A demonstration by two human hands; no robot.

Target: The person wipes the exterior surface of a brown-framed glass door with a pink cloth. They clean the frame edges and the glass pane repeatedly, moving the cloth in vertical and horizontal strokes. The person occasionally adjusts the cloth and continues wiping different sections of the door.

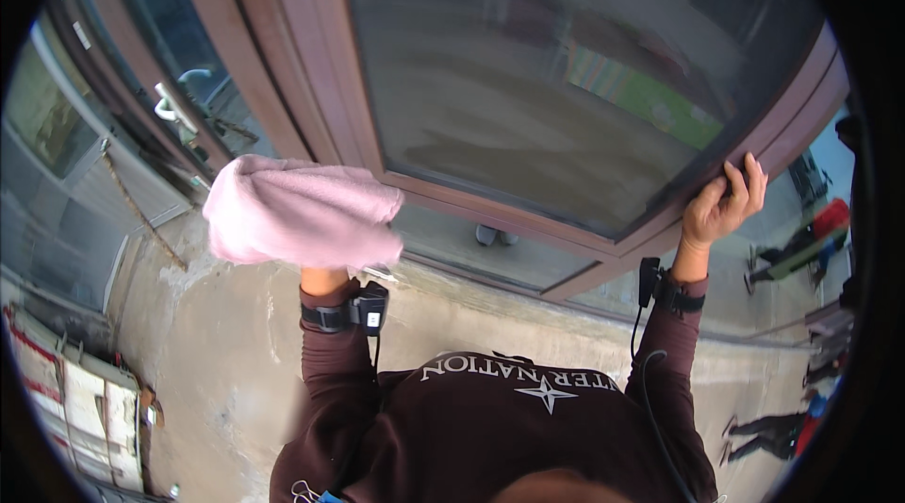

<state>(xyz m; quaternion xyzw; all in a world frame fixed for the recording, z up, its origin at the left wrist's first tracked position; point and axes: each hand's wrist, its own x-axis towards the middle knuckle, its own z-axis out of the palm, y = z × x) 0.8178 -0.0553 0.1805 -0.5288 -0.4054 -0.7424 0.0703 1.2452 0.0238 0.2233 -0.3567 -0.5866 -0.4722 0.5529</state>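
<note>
A pink cloth [304, 213] drapes over my left hand [325, 279], hiding the fingers and leaving only the wrist bare. It hangs in front of the lower left corner of a brown-framed window [498, 202]. The glass pane [488, 100] shows smeary streaks and reflections. My right hand [725, 202] rests against the right side of the same frame, its fingers bent and slightly apart. Black straps with small devices circle both wrists, and a cable runs along each forearm.
Left of the window stands a glazed door with a white handle [173, 110]. A thin stick [141, 209] leans by a grey panel. At lower left sits a white and red object [92, 397] on the concrete ground [205, 361]. People [771, 429] stand at the far right.
</note>
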